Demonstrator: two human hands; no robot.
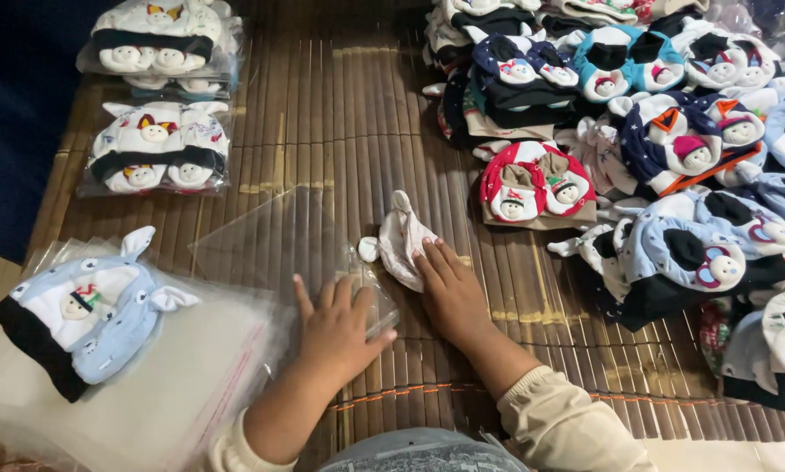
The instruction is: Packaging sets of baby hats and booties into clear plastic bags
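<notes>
Clear plastic bag (292,240) lies flat under the spread left hand (338,328); just beside it, the right hand (452,293), fingers extended, presses a white baby hat (401,240) onto the bamboo mat (340,114).

left hand (336,328): flat on clear plastic bag (279,240)
right hand (449,288): fingers on small white cap (401,240)
surface: bamboo mat (340,114); heap of caps (655,131) at right
</notes>
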